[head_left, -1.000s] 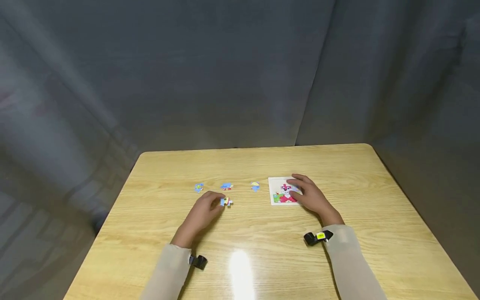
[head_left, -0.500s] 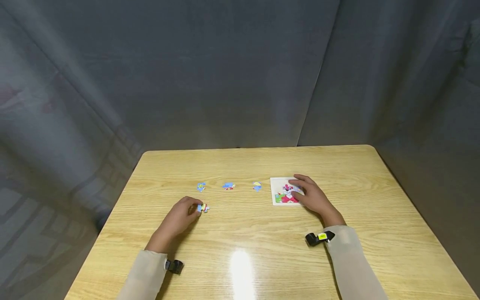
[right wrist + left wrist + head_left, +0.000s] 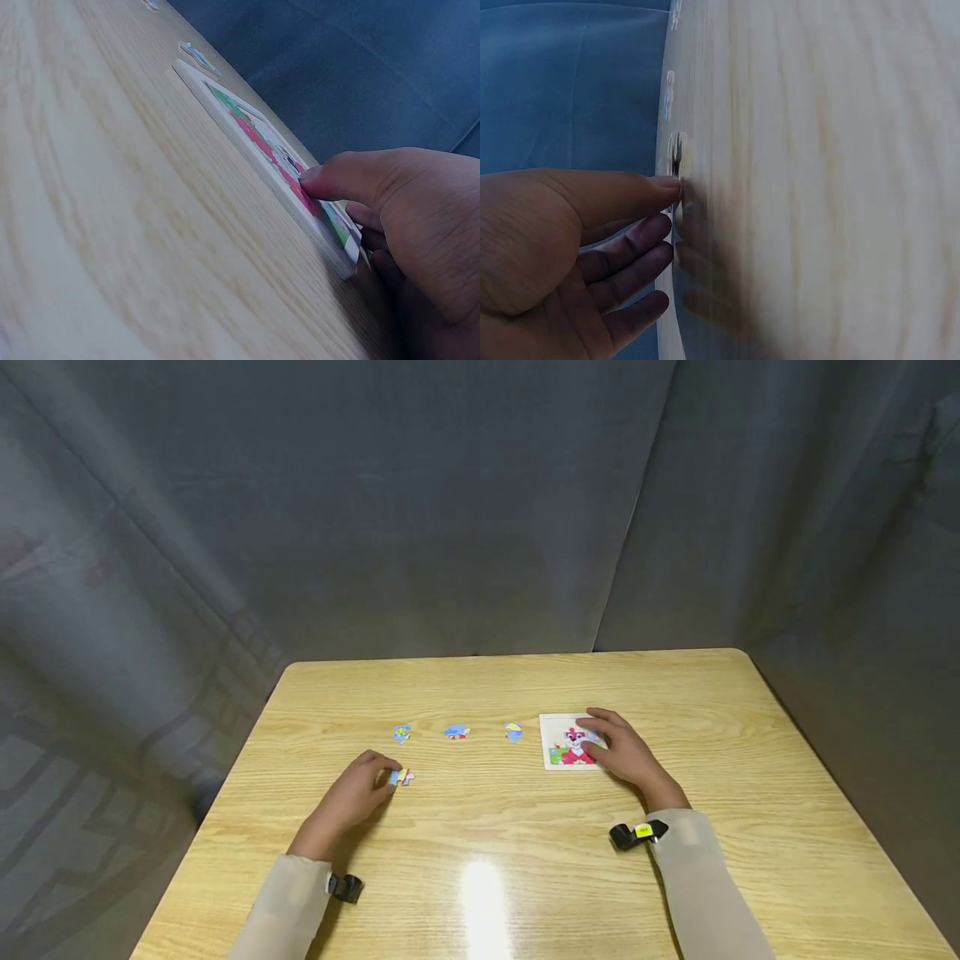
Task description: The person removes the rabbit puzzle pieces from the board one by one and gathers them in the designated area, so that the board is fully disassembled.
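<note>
My left hand (image 3: pixel 384 775) lies low on the wooden table (image 3: pixel 525 860), its fingertips touching a small blue, red and yellow puzzle piece (image 3: pixel 403 777). In the left wrist view the thumb (image 3: pixel 641 191) reaches out straight to that piece (image 3: pixel 677 152), while the other fingers stay loosely extended below it. My right hand (image 3: pixel 600 732) rests on the right part of a white puzzle board (image 3: pixel 557 745) with a red and green picture. The right wrist view shows the thumb (image 3: pixel 337 176) pressing down on the board (image 3: pixel 240 120) near its corner.
Three loose puzzle pieces lie in a row left of the board: one (image 3: pixel 402 732), a second (image 3: pixel 456 732) and a third (image 3: pixel 513 732). Grey curtains hang behind the table. A lamp glare (image 3: pixel 480 893) shows near the front edge.
My left hand has drawn back to the left and toward me, taking the small puzzle piece along the table with it. The right hand has stayed on the board.
</note>
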`<state>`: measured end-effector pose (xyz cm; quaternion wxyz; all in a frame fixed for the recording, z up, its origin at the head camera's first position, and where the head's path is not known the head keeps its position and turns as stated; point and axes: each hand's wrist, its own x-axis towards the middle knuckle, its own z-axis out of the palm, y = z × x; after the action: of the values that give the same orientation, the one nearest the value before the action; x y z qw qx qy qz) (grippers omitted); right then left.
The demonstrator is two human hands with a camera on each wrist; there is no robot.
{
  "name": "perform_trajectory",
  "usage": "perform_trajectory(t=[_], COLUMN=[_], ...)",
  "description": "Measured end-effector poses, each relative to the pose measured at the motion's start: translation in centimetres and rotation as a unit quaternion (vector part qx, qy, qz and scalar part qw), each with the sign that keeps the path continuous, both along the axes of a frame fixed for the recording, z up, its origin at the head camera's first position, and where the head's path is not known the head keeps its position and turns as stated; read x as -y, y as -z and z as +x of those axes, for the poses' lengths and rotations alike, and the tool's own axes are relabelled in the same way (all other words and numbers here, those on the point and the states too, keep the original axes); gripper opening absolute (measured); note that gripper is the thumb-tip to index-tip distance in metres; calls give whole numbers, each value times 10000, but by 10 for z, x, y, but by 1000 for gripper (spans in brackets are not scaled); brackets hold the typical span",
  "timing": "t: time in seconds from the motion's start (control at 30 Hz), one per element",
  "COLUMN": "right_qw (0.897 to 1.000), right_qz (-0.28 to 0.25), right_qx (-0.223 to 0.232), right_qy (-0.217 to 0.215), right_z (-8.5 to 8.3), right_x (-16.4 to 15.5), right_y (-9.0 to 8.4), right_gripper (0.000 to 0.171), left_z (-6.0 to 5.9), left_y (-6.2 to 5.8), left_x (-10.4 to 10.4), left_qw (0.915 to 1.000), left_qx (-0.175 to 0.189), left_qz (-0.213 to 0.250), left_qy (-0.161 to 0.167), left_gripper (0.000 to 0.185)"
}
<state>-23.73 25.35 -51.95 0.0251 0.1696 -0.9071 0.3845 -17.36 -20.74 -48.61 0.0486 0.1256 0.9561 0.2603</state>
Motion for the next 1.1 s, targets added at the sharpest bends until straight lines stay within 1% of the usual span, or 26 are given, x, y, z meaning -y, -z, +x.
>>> perform_trajectory(t=[0.3,0.5,0.6,0.67,0.77,0.83,0.9,1.1], right_qw=[10000,9999,9998,9998,9998,9998,9998,9999], right_qz=[-9,0,6,6,-21,-43,-40,19], right_qx=[-22,-143,-210,-210,-198,-182,-190,-57], right_qy=[-13,-53,-76,-74,-63,-60,-86,-134], right_z=[1,1,2,3,3,3,4,5], right_x=[-1,-1,0,0,1,1,2,3], right_y=[-1,0,0,0,0,-1,-1,-3], right_gripper=[43,43,41,41,41,42,43,46], left_z=[0,0,0,-1,-3,-5,-6,-10], left_y=[-2,-2,-2,-3,-7,-10,-14,-18], left_x=[1,3,2,-2,-16,-29,-45,-95], left_qw=[9999,9999,10000,9999,9992,9985,9977,9940], left_qx=[73,107,14,-92,-319,-403,-454,-422], left_qz=[-38,-16,29,105,231,339,400,535], left_qy=[-103,-78,-40,-43,64,147,299,855], left_gripper=[30,30,32,34,36,37,39,46])
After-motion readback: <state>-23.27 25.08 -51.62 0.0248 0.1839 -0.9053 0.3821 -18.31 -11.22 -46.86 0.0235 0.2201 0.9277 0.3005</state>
